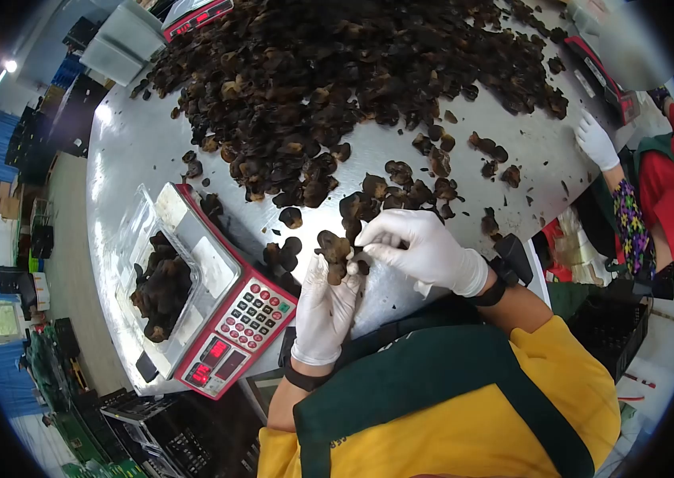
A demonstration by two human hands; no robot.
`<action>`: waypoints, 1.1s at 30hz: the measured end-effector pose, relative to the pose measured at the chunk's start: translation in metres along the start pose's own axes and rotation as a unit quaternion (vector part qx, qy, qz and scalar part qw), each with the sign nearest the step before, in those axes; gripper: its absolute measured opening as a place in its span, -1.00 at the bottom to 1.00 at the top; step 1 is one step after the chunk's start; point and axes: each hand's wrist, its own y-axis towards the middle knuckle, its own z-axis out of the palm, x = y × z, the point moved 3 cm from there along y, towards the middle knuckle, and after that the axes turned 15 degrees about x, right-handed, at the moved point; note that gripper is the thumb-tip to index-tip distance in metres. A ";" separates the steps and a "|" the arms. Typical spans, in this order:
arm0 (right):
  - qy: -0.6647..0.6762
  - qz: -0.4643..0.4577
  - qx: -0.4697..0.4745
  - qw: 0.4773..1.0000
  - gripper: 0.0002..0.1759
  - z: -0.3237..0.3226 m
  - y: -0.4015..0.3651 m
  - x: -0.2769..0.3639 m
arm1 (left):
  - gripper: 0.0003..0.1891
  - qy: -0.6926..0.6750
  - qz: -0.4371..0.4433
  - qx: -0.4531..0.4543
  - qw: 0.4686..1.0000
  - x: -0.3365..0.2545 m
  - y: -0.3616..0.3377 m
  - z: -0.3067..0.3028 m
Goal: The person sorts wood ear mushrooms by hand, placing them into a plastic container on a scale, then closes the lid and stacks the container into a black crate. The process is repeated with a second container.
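Mushroom clump (335,248) clamped in left hand (325,307) fingers, right hand (424,251) fingers pinching its edge; I'd pull gently, low over table (125,159).

- Dark pile (337,88): cut off by the picture's top edge, at the table's (129,151) far side.
- Scale display (213,362): digits too small to read.
- Dark piece (334,251) in the left hand (325,307): partly hidden by the right hand (420,247).
- Co-worker's gloved hand (596,142): the person behind it is cut off at the right.

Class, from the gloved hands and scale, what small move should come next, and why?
Probably move the dried piece into the scale tray: the left hand cradles it, the right hand pinches it, and the tray already holds similar pieces.
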 end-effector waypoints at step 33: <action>-0.446 -0.084 0.132 0.881 -0.88 -0.001 -0.004 0.005 | -0.85 0.289 -0.056 0.026 0.955 0.021 -0.004 0.001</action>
